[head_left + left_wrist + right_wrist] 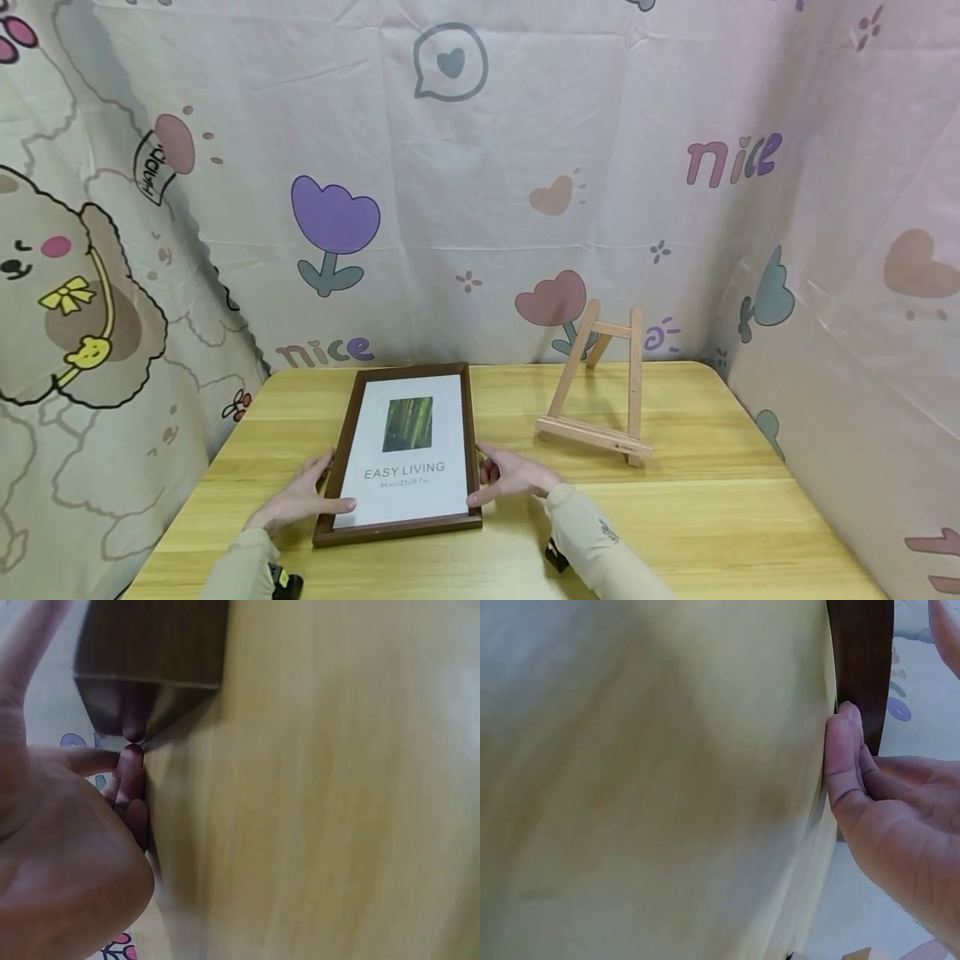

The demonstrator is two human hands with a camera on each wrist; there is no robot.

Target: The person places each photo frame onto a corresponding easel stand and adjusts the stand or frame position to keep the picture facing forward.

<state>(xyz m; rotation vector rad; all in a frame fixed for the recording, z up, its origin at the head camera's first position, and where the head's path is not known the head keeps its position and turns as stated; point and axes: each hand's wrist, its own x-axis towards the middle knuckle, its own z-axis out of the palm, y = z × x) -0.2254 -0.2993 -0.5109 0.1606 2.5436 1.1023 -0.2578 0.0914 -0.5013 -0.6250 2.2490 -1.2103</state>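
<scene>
A brown picture frame [397, 531] lies flat on the wooden table, its white insert showing a small green picture and the words "EASY LIVING". My left hand [298, 497] holds its left side near the lower corner, thumb over the front. On the opposite side my right hand [516, 475] grips the edge, thumb on the front rim. In the left wrist view, fingertips of the left hand [67, 832] meet the side of the dark frame [150, 637] close to the tabletop. The right wrist view shows curled fingers of the right hand [900, 817] against the frame's side [861, 660].
To the right of the frame, a small wooden easel [592, 432] stands upright on the table [712, 517]. Behind the table and at both sides hangs a patterned cloth [480, 167] with cartoon prints.
</scene>
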